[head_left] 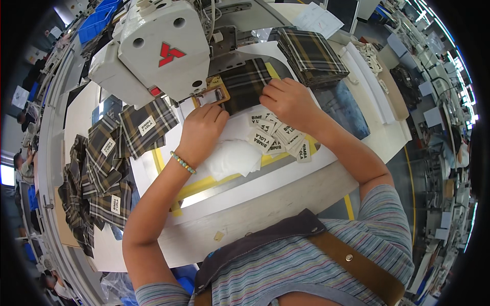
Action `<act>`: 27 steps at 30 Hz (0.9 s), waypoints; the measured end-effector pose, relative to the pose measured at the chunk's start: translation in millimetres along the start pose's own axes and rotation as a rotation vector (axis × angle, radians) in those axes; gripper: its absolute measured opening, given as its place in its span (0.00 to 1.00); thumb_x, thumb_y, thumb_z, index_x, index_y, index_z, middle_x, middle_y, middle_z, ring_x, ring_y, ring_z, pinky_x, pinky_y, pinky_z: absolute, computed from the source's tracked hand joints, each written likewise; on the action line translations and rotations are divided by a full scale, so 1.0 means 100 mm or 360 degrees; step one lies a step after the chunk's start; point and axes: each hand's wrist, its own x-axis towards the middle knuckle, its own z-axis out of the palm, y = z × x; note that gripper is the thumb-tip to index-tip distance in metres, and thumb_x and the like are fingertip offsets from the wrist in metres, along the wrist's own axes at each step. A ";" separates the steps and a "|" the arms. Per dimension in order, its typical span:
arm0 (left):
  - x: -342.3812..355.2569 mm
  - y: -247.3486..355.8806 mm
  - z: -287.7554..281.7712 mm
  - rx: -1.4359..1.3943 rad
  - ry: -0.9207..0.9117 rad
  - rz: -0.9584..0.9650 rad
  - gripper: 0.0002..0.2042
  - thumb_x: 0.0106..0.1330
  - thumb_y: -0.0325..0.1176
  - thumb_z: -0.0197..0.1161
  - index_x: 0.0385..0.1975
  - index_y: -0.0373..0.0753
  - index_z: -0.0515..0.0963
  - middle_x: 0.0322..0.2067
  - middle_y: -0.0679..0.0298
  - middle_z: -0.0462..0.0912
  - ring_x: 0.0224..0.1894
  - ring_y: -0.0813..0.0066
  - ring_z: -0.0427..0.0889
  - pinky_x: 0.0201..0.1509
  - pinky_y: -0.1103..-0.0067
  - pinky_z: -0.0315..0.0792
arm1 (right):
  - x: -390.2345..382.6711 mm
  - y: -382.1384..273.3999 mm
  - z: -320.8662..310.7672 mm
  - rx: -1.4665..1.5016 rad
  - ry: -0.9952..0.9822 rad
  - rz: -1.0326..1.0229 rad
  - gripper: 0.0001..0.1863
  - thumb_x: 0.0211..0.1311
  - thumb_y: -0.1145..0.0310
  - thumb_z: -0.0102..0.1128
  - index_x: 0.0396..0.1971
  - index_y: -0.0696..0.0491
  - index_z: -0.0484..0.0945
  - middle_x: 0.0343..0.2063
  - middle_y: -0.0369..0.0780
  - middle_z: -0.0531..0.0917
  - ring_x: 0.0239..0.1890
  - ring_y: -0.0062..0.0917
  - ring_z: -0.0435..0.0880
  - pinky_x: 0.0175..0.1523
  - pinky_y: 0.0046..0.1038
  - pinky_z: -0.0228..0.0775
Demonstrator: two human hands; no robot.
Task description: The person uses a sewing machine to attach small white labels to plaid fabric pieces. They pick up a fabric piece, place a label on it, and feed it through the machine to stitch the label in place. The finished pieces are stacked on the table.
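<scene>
A dark plaid fabric piece point(246, 84) lies under the head of a white sewing machine point(153, 51). My right hand point(291, 104) pinches its right edge, with finger and thumb closed on the cloth. At the brass-coloured clamp frame point(218, 96), my left hand point(205, 127) has its fingers curled together at the frame's lower edge; what they hold, if anything, is hidden. Below my right hand lies a loose pile of white printed labels point(278, 135). A stack of thin white sheets point(232, 159) sits between my forearms, right beside my left wrist.
Plaid pieces with labels on them point(145, 127) overlap in a heap at the left. A neat stack of folded plaid pieces point(314, 56) stands at the back right. Yellow tape point(214, 186) edges the work plate. A blue crate point(97, 23) is at the far left.
</scene>
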 end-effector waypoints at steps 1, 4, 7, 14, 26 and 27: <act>-0.02 -0.01 -0.05 0.0043 0.0036 0.0070 0.05 0.56 0.26 0.66 0.32 0.38 0.78 0.33 0.61 0.82 0.40 0.62 0.84 0.43 0.67 0.80 | 0.03 -0.02 0.04 0.0016 -0.0004 -0.0027 0.04 0.51 0.71 0.67 0.27 0.49 0.81 0.32 0.33 0.81 0.43 0.26 0.81 0.44 0.28 0.74; -0.20 -0.10 -0.22 0.0294 -0.0200 0.0062 0.08 0.58 0.26 0.65 0.37 0.38 0.81 0.40 0.63 0.85 0.41 0.64 0.84 0.46 0.70 0.80 | 0.16 -0.10 0.17 0.0094 -0.0031 -0.0079 0.04 0.52 0.71 0.67 0.29 0.49 0.82 0.33 0.32 0.81 0.44 0.26 0.82 0.46 0.28 0.75; -0.40 -0.23 -0.31 0.0446 -0.0366 0.0031 0.08 0.58 0.26 0.65 0.37 0.37 0.80 0.40 0.63 0.85 0.43 0.65 0.84 0.48 0.70 0.80 | 0.19 -0.13 0.32 0.0262 -0.0115 -0.0017 0.06 0.53 0.71 0.68 0.32 0.50 0.84 0.36 0.32 0.84 0.47 0.26 0.83 0.49 0.30 0.77; -0.68 -0.20 -0.54 0.0256 -0.0358 -0.0230 0.18 0.62 0.23 0.65 0.54 0.33 0.83 0.60 0.56 0.84 0.60 0.56 0.82 0.64 0.65 0.78 | 0.12 -0.02 0.15 0.0735 -0.0313 0.0438 0.13 0.67 0.70 0.65 0.48 0.53 0.89 0.51 0.37 0.89 0.57 0.36 0.84 0.60 0.38 0.80; -0.80 0.06 -0.60 -0.0136 -0.0335 -0.0500 0.20 0.69 0.23 0.66 0.62 0.34 0.80 0.63 0.57 0.84 0.69 0.49 0.78 0.69 0.60 0.74 | -0.13 -0.08 0.26 0.0671 -0.0550 0.0308 0.25 0.80 0.52 0.58 0.70 0.44 0.80 0.79 0.41 0.67 0.82 0.41 0.58 0.84 0.48 0.52; -0.82 0.05 -0.60 -0.0143 -0.0305 -0.0502 0.21 0.68 0.22 0.67 0.61 0.34 0.80 0.62 0.57 0.85 0.68 0.49 0.78 0.69 0.61 0.75 | -0.13 -0.07 0.25 0.0730 -0.0535 0.0313 0.25 0.80 0.52 0.58 0.70 0.44 0.80 0.79 0.41 0.67 0.82 0.41 0.58 0.84 0.48 0.51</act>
